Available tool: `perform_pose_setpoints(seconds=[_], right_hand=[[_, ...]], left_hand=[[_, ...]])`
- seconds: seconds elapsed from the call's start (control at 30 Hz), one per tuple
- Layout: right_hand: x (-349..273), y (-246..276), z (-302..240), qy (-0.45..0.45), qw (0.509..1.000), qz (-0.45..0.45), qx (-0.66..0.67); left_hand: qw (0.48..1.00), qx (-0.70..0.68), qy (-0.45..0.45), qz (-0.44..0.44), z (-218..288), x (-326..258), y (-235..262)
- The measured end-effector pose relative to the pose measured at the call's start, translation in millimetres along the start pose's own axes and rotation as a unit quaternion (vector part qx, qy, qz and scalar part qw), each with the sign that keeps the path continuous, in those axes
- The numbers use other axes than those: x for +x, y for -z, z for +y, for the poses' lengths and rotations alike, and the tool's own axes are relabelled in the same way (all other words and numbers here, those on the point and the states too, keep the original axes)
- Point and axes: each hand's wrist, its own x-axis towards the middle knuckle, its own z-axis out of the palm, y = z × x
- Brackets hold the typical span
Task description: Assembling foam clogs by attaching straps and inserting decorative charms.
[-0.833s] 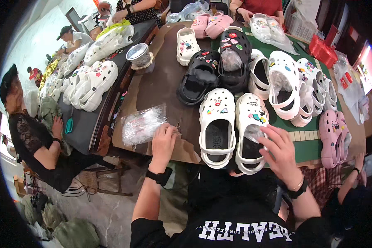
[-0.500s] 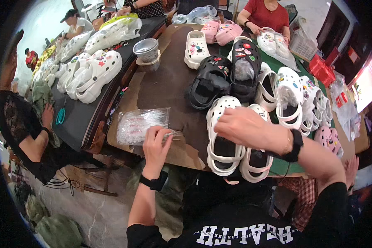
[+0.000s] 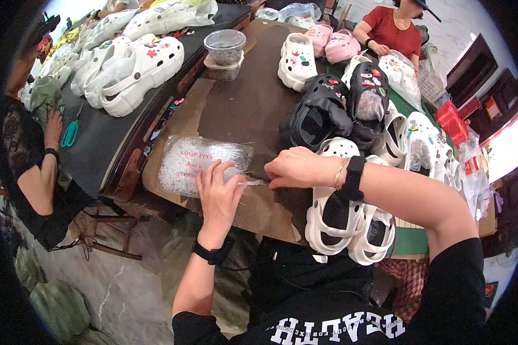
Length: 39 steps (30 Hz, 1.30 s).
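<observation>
A clear plastic packet with red print, full of fine whitish strands, lies flat at the near left part of the brown-covered bench. The left hand rests at the right end of this packet, its thumb and index finger pinching the edge, the other fingers spread a little over the plastic. The right hand is just beside this end, with fingers bent and drawn together; I cannot tell if something thin is between them. Its forearm passes above 2 white clogs, which stand at the near edge of the bench and are partly hidden.

Behind these clogs there are 2 black clogs with colourful charms; more white clogs stand to their right. Farther away are 1 single white clog and 2 pink clogs. At the far left of the bench, 2 clear tubs are stacked. On the dark table at left lie decorated white clogs and a teal looped object. Across the bench, a person in red touches a clear bag.
</observation>
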Motion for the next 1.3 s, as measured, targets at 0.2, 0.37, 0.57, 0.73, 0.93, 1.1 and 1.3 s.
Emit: perform_pose_setpoints(seconds=[0.2, 0.37, 0.57, 0.73, 0.93, 1.1, 1.3], right_hand=[[6.3, -5.6, -4.2, 0.017, 0.999, 0.033, 0.022], [6.7, 2.5, -9.5, 0.027, 0.999, 0.035, 0.009], [18.2, 11.9, 18.4, -0.036, 0.999, -0.008, -0.035], [49.6, 19.5, 20.8, -0.044, 0.996, 0.053, -0.053], [75.9, -7.3, 30.6, 0.009, 0.995, 0.084, -0.056], [64.7, 2.8, 28.7, -0.035, 0.992, -0.052, -0.111], [14.8, 33.7, 0.0, 0.032, 0.977, -0.07, -0.198]], left_hand=[[0.999, -0.044, 0.014, 0.025, 0.9, 1.8, -2.2], [0.999, -0.042, 0.003, 0.033, 10.8, 1.7, -1.5], [0.998, -0.044, 0.007, 0.033, 6.3, -4.7, -7.3], [0.99, -0.114, 0.032, 0.076, 6.0, -7.4, -5.4], [0.991, -0.108, 0.037, 0.074, 6.7, -5.9, -9.5], [0.999, -0.002, 0.049, 0.021, 5.1, -6.2, -20.8], [0.999, 0.017, 0.045, 0.018, 5.0, -5.9, -22.2]])
